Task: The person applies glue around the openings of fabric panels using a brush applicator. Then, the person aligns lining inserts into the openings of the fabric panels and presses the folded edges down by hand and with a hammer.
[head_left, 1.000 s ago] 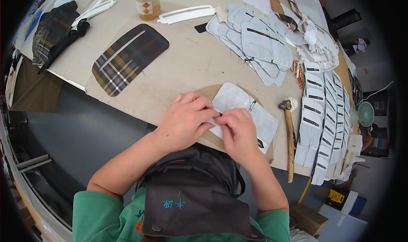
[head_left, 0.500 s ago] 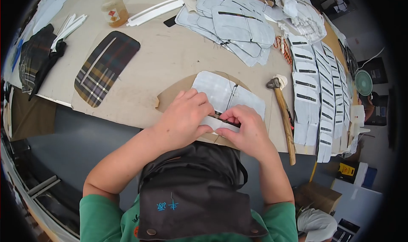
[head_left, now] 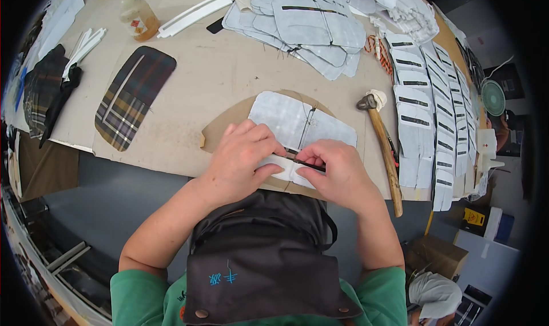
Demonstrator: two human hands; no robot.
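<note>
A white-backed fabric panel [head_left: 280, 115] with rounded corners lies near the table's front edge, on a brown rounded board [head_left: 226, 122]. A dark seam crosses its far half, and a dark-edged slot runs across its middle. My left hand [head_left: 243, 157] has thumb and fingers closed on the panel at the left end of this slot. At the slot's right end, my right hand [head_left: 334, 169] pinches the panel along its dark edge. The near part of the panel shows below the fingertips, partly covered by both hands.
A wooden-handled hammer [head_left: 382, 148] lies to the right, beside rows of white pieces with dark slots [head_left: 413, 103]. Similar panels [head_left: 309, 26] are piled at the back. Left are a plaid panel [head_left: 134, 94], a jar [head_left: 139, 20], white plastic frames [head_left: 194, 14] and black-handled scissors [head_left: 63, 94].
The near part of the panel, folded up between my hands before, now lies flatter with more white showing below the slot. Both hands stay closed on it. The view has shifted slightly.
</note>
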